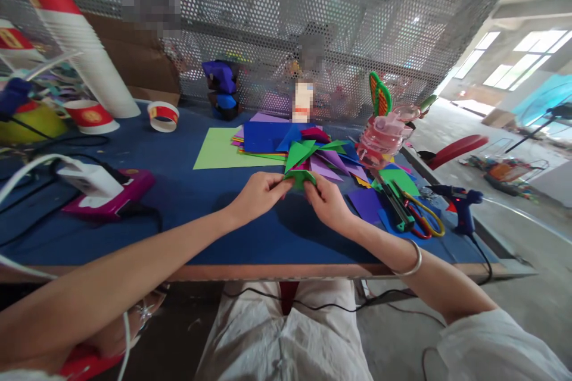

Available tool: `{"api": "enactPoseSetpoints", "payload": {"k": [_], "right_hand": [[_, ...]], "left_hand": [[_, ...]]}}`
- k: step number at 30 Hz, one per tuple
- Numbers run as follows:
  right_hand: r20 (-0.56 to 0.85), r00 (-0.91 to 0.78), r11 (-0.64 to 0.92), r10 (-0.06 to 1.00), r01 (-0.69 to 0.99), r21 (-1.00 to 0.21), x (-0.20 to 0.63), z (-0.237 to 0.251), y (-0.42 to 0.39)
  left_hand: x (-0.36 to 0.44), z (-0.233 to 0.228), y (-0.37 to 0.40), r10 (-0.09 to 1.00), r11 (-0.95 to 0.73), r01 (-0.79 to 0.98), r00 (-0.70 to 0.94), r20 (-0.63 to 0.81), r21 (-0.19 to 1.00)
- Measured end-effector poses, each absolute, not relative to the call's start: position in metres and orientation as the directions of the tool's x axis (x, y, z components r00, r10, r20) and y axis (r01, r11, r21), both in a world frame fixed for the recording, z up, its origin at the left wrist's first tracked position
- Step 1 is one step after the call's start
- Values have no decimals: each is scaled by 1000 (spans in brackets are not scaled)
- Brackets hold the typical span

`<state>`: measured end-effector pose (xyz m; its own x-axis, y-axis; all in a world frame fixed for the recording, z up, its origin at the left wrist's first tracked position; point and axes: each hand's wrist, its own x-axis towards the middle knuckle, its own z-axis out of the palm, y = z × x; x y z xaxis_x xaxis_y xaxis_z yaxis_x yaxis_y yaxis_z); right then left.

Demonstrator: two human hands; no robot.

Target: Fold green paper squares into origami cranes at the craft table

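Observation:
My left hand [258, 193] and my right hand [328, 203] meet above the blue table [192, 214], both pinching one small folded piece of green paper [300, 177] between the fingertips. Just behind it lies a heap of folded paper pieces [322, 158] in green, purple and blue. Further back rests a stack of coloured paper sheets [263, 138] on top of a light green sheet [214, 152]. A silver bangle circles my right wrist.
Scissors [422, 220] and a green-black cutter [395, 205] lie right of my hands, with a blue glue gun [460, 205] at the table's right edge. Pink plastic tape rolls [382, 140] stand behind. A pink case [111, 190], paper cups [92, 114] and cables sit left. A perforated metal screen [286, 30] backs the table.

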<state>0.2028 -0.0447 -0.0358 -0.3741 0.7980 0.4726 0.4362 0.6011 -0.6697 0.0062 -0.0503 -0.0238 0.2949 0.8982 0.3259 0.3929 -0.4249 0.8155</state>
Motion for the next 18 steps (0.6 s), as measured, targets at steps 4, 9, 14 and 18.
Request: {"api": "enactPoseSetpoints", "payload": {"k": [4, 9, 14, 18], "right_hand": [[444, -427, 604, 787, 393, -693, 204, -35, -46], [427, -452, 600, 783, 371, -709, 206, -33, -46], [447, -435, 608, 782, 373, -701, 211, -28, -49], [472, -443, 635, 763, 372, -677, 212, -27, -54]], "left_hand": [[6, -21, -53, 903, -415, 395, 286, 320, 819], [9, -20, -54, 917, -369, 382, 295, 267, 847], [12, -19, -55, 913, -344, 339, 340, 227, 876], [11, -18, -57, 904, -323, 311, 382, 193, 894]]}}
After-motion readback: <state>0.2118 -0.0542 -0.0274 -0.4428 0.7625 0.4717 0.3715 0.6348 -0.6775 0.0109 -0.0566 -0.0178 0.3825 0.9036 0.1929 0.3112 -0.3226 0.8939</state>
